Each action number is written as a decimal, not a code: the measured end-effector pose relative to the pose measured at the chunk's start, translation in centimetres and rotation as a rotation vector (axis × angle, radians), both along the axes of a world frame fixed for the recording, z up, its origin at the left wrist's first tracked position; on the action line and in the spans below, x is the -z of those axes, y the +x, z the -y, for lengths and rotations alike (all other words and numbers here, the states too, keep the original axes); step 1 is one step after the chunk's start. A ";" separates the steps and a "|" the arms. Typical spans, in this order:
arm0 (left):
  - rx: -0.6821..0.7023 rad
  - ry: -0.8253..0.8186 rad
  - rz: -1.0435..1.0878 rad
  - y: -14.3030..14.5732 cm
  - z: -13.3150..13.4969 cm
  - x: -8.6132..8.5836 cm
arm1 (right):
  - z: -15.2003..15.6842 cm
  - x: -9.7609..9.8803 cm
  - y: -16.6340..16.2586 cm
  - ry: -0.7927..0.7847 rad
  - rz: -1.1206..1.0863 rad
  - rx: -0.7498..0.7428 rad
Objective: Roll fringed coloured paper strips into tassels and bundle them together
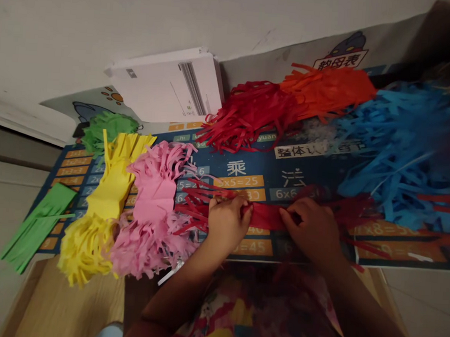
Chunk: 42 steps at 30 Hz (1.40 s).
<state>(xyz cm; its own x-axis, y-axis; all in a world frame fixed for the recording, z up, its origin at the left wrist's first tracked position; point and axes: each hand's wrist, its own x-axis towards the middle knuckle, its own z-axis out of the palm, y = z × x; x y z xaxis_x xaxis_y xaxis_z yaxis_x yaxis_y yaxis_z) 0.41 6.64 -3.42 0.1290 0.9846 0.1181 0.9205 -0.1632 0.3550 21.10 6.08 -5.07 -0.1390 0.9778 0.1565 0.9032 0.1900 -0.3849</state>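
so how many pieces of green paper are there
2 visible: a fluffed green bunch behind the far end of the yellow fringed paper, and a flatter green piece at the near left, sticking past the edge of the multiplication chart. More could be hidden underneath.

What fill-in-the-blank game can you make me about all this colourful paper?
The left hand and right hand hold a fringed strip coloured ____.
The pink bundle lies between the yellow bundle and the ____ hand.
The orange bundle lies between the red bundle and a pile coloured ____.

Missing words: red; left; blue.
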 end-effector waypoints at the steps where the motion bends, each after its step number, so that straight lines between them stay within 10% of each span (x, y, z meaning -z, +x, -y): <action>1: -0.008 0.000 -0.019 0.1 0.1 0.0 | 0.0 0.1 -0.1 0.009 0.001 0.008; 5: 0.005 0.136 -0.145 0.4 0.3 -0.5 | -0.1 0.5 -0.2 0.051 -0.025 0.035; 13: 0.666 0.094 -0.417 -0.5 0.2 -3.0 | 1.4 -3.0 1.4 0.251 0.204 0.010; 18: 0.681 0.065 -0.470 -0.4 0.4 -4.2 | 2.3 -2.9 -0.3 0.167 0.191 -0.518; 42: 0.645 0.295 -0.249 -4.6 -0.7 -1.6 | -0.4 0.8 3.1 0.271 0.010 -0.476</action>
<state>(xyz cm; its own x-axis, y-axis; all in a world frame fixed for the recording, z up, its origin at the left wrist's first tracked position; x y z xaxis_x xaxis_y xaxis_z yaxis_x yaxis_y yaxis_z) -4.23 7.36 -1.82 0.7272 0.6365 0.2569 0.6573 -0.7536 0.0066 24.23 6.49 -5.85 -0.5588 0.7317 0.3904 0.6968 0.6695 -0.2574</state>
